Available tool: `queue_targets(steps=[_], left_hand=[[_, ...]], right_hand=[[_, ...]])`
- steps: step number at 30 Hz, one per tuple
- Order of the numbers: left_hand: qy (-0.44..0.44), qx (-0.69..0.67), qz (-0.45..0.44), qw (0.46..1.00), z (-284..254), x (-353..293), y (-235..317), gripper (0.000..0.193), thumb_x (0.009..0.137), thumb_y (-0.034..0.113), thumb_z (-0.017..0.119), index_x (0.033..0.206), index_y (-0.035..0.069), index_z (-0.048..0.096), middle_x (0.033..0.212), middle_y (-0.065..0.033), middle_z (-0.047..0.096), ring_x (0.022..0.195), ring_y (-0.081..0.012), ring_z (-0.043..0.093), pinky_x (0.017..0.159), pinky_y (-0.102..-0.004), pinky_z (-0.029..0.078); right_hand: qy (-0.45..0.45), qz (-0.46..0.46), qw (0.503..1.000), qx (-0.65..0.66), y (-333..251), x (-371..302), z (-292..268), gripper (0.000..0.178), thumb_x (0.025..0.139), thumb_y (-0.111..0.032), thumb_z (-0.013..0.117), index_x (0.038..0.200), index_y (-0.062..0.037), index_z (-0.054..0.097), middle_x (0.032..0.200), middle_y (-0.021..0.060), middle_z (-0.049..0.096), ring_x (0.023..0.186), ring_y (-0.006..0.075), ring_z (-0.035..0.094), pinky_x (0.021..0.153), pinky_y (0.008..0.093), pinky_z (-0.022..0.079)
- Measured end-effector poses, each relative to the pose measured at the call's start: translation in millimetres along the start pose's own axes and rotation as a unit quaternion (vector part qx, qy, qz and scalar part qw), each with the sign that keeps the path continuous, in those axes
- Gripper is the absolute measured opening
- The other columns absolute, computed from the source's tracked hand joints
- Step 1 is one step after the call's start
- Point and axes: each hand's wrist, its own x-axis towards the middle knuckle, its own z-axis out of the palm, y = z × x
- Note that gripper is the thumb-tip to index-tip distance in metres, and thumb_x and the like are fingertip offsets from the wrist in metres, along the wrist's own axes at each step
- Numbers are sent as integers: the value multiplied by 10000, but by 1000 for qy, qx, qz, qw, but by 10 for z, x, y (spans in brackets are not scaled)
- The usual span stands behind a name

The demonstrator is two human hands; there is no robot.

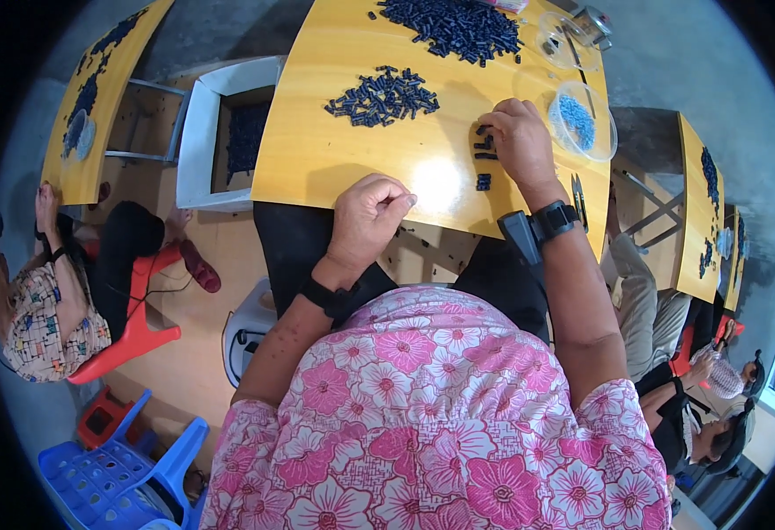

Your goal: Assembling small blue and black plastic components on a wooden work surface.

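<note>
"Where were the dark pieces?"

"On the smooth yellow worktop [303, 163], which threw back a white glare. Short, blue-black, rod-shaped bits lay jumbled in a smaller heap [383, 97] at the upper middle of the frame, and a denser larger heap [453, 28] spread along the top."

"Any set apart?"

"A few loose rods [486, 157] lay right of centre, with a compact cluster [483, 182] just below them."

"How was the right hand [518, 141]?"

"Fingers bent downward, tips at the dark rods. I couldn't tell whether they gripped one."

"And the left hand [370, 216]?"

"Near mid-frame, at the worktop's front edge, fingers curled, thumb drawn towards the forefinger. I couldn't tell whether they met or pinched something tiny."

"What stood around them?"

"At the upper right, a round, clear plastic tub [573, 124] of grainy blue bits; below it, a slim, pointed dark tool [579, 199]. At the upper left, a straight-sided white box [195, 141]."
</note>
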Motion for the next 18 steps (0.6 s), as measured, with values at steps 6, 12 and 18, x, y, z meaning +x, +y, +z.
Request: queue_targets(steps=[6,12,18], left_hand=[[-5,10,-8,1000,-17,6,21,95,836,7,645,763,-32,599,805,-52,616,694,-85,540,612,-219,428],[-9,13,-16,1000,-17,-8,11,99,840,5,648,763,-35,599,802,-50,612,705,-78,542,617,-216,431],[-5,6,-27,1000,5,-18,5,61,859,30,647,860,-29,631,821,-32,613,736,-65,553,651,-206,447]], right_hand=[[-59,-9,997,-56,-19,76,62,136,729,-38,661,843,-101,701,899,60,618,911,277,557,824,371,471],[-34,-49,994,-89,-70,71,157,117,712,-101,622,822,-83,655,898,94,595,880,277,557,783,389,468],[10,-70,996,-60,-364,-9,83,125,728,-95,608,849,-60,603,895,113,579,860,297,546,768,396,441]])
